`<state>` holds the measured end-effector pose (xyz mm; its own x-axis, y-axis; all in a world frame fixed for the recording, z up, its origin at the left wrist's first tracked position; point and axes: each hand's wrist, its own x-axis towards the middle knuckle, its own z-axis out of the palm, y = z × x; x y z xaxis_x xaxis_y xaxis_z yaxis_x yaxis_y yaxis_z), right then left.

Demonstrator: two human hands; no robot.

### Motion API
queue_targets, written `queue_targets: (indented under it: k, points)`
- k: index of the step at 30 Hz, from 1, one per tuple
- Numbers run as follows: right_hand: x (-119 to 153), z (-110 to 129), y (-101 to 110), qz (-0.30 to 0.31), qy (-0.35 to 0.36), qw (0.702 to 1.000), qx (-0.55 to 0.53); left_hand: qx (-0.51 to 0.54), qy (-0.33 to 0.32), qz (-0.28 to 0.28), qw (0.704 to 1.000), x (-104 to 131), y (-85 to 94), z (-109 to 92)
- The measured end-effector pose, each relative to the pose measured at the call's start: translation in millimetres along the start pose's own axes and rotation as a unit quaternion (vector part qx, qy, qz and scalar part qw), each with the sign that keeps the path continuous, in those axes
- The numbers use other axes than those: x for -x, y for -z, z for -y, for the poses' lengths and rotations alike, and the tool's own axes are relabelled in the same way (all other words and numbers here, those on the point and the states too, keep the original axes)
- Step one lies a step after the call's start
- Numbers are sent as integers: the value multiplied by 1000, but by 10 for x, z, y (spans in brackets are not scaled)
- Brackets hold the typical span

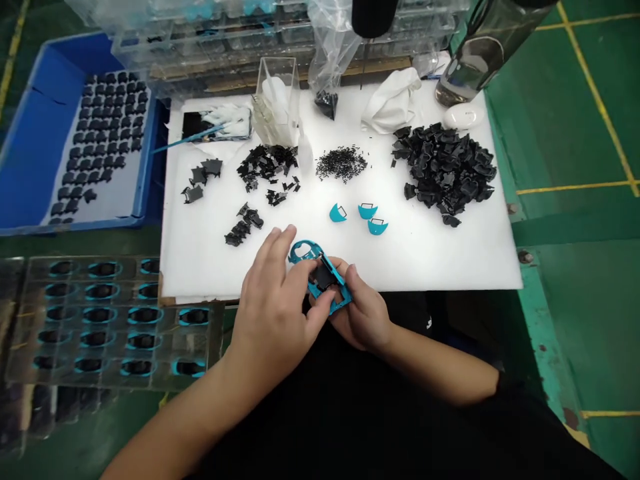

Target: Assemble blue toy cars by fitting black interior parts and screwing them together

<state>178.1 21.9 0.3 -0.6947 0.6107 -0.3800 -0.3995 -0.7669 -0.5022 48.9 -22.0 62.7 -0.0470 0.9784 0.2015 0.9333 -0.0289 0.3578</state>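
A glossy blue plastic shell, shaped somewhat like a toy car body, is held above the front edge of the white work surface. My right hand grips it from below and the right, thumb along its side. A black plastic part sits inside the shell. On that part press the thumb and index finger of my left hand, while its other fingers stretch upward. Three small blue curved pieces, one of them a blue cap, lie on the white foam board just beyond my hands.
Loose black parts are heaped at right. Tiny black pins and flat black pieces lie mid-board. A blue bin and clear tray flank the left. Behind stand a clear cup, hanging screwdriver and bottle.
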Motion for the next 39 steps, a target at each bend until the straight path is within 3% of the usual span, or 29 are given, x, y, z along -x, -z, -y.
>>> queue_targets:
  k: [6,23,36,39]
  points:
    - [9,-33,-27,-30,34,997,67,-30,19,70,997,-117,-5,-68]
    - [-2,-51,-60,-37,65,992,101,42,19,54,997,-139,-75,-12]
    - [3,-49,-30,-71,14,990,124,37,-3,83,996,-143,-54,77]
    - [20,-56,25,-41,1,983,178,34,-10,88,995,-131,-49,121]
